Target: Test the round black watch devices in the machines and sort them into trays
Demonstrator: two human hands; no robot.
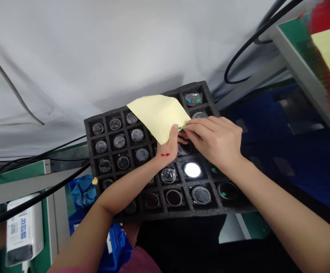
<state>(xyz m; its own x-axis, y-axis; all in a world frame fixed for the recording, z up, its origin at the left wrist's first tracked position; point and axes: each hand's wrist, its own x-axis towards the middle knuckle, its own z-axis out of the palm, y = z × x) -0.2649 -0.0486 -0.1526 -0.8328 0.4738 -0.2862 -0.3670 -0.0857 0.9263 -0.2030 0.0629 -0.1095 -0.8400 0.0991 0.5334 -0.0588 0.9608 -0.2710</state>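
Observation:
My left hand (169,148) is closed on a pale yellow sheet of paper (159,113), its thumb on top near the lower right edge. A small round green sticker (180,128) shows on the sheet beside that thumb. My right hand (217,140) meets the sheet's right corner with its thumb and fingers pinched, right by the green sticker; what lies between the fingertips is hidden. Below both hands is a black foam tray (150,144) with square compartments. Round glassy discs sit in them, such as a bright reflecting one (192,170). A disc at lower right (228,190) carries a green dot.
A white wall (96,49) rises behind the tray. Black cables (239,60) hang at upper right and cross at left. Blue bins (115,242) stand at lower left, near a white device (25,227). A green-topped shelf (293,34) juts in at right.

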